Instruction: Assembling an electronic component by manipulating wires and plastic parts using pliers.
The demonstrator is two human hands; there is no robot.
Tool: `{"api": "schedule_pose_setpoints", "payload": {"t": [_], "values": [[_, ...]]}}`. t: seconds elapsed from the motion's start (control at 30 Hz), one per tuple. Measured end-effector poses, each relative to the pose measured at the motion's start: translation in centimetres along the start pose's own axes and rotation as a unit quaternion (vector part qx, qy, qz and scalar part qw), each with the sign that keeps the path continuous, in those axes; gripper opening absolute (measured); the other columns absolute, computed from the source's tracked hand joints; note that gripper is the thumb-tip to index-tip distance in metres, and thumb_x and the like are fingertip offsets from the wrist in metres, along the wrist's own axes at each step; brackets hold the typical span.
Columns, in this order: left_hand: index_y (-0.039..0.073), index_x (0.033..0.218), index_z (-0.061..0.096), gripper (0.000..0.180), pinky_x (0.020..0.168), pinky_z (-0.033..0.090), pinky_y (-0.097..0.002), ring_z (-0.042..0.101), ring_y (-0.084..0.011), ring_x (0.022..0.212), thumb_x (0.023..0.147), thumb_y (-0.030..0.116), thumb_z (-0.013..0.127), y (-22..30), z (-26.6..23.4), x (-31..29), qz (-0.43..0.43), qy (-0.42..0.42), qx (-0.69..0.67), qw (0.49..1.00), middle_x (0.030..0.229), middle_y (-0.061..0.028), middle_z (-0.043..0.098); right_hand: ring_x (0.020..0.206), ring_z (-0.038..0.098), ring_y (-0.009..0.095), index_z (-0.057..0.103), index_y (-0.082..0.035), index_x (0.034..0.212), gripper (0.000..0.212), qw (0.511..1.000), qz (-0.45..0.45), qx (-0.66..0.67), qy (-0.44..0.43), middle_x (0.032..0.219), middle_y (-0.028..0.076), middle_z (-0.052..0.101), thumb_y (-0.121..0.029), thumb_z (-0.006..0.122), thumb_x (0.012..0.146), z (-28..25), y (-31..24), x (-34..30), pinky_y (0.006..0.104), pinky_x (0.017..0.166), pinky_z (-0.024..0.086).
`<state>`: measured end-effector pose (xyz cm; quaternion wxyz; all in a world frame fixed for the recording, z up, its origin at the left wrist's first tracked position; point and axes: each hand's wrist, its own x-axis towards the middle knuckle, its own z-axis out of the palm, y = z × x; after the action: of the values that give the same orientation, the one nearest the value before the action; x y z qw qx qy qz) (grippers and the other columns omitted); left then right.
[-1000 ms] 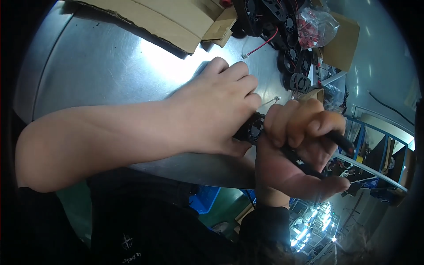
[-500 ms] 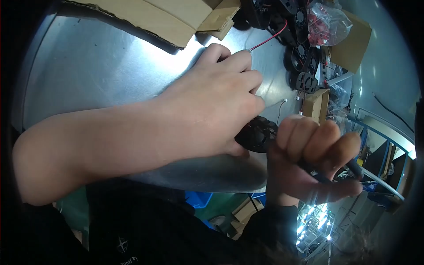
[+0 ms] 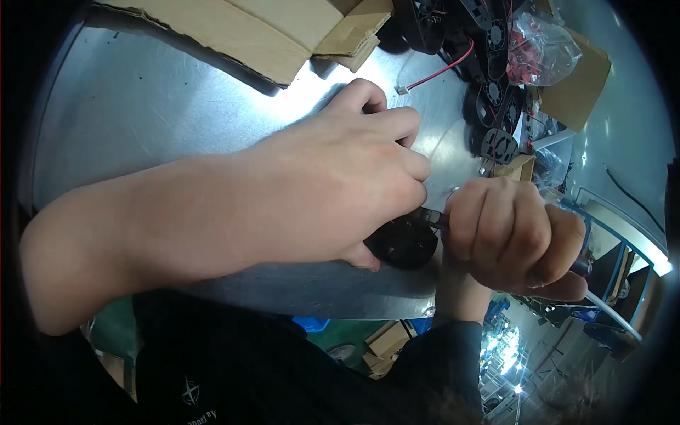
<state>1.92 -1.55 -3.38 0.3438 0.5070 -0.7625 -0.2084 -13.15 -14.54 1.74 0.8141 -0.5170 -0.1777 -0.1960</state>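
My left hand [image 3: 354, 170] reaches in over the metal table [image 3: 191, 106], its fingers curled down with the back of the hand up. Between its thumb and fingers it grips a rounded black fan [image 3: 402, 244], partly hidden under the hand. My right hand [image 3: 506, 227] is closed round the dark handles of a pair of pliers. The pliers' jaws [image 3: 433, 217] stick out from the fist and meet the upper right edge of the fan. Most of the handles is hidden by my fingers, and I cannot tell what the jaws pinch.
An open cardboard box [image 3: 234, 35] stands at the back left. Several black fans [image 3: 496, 92] with red and black leads are heaped at the back right, beside a clear plastic bag [image 3: 545, 49] of red parts. A white connector [image 3: 403, 90] on a red lead lies beyond my left hand.
The fan has tilted and moved slightly toward me, showing more of its flat black face. My right fist has turned and closed further round the pliers, whose handles now show less.
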Motion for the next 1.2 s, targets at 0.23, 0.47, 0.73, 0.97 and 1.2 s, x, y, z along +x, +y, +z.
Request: {"api": "schedule_pose_setpoints", "payload": {"t": [0.23, 0.47, 0.73, 0.97, 1.2], "values": [[0.01, 0.102, 0.077, 0.041, 0.111, 0.033, -0.0457, 0.052, -0.0223, 0.12, 0.078, 0.042, 0.086, -0.1, -1.2, 0.3, 0.018, -0.059, -0.026, 0.998, 0.108, -0.0011, 0.068, 0.042, 0.043, 0.011, 0.055, -0.009, 0.083, 0.04, 0.975, 0.077, 0.088, -0.187, 0.061, 0.003, 0.049, -0.042, 0.06, 0.105, -1.3, 0.4, 2.8, 0.0257, 0.039, 0.031], [0.014, 0.108, 0.081, 0.044, 0.111, 0.035, -0.0441, 0.053, -0.0216, 0.119, 0.081, 0.048, 0.083, -0.2, -1.6, 0.7, 0.037, -0.086, -0.005, 0.996, 0.107, 0.0004, 0.07, 0.041, 0.046, 0.013, 0.062, -0.008, 0.082, 0.041, 0.964, 0.064, 0.123, -0.225, 0.066, 0.005, 0.054, -0.043, 0.06, 0.105, -1.0, 1.2, 3.2, 0.0286, 0.037, 0.037], [0.012, 0.103, 0.077, 0.042, 0.112, 0.033, -0.044, 0.051, -0.0203, 0.12, 0.076, 0.042, 0.087, -0.5, -1.2, -0.1, 0.028, -0.054, -0.053, 0.997, 0.106, 0.0006, 0.067, 0.043, 0.057, 0.02, 0.066, -0.004, 0.092, 0.039, 0.917, 0.123, 0.166, -0.341, 0.07, 0.012, 0.061, -0.035, 0.052, 0.109, -0.7, 1.7, 4.8, 0.0298, 0.038, 0.046], [0.01, 0.101, 0.073, 0.045, 0.112, 0.033, -0.0464, 0.055, -0.023, 0.114, 0.071, 0.038, 0.09, -0.1, -1.5, -0.3, 0.005, -0.058, -0.007, 0.998, 0.103, -0.0022, 0.064, 0.051, 0.059, 0.018, 0.066, -0.007, 0.095, 0.041, 0.975, 0.085, -0.06, -0.198, 0.074, 0.011, 0.065, -0.047, 0.062, 0.103, 1.3, 0.5, 3.3, 0.0285, 0.041, 0.045], [0.011, 0.1, 0.071, 0.044, 0.104, 0.036, -0.0441, 0.055, -0.025, 0.11, 0.073, 0.042, 0.087, 0.4, 0.3, 0.0, 0.039, 0.034, -0.003, 0.999, 0.102, -0.0038, 0.063, 0.069, 0.052, 0.017, 0.045, -0.015, 0.112, 0.05, 0.933, -0.147, -0.296, 0.141, 0.089, 0.006, 0.052, -0.056, 0.069, 0.096, 7.3, -2.2, -2.8, 0.0328, 0.062, 0.045]]}}
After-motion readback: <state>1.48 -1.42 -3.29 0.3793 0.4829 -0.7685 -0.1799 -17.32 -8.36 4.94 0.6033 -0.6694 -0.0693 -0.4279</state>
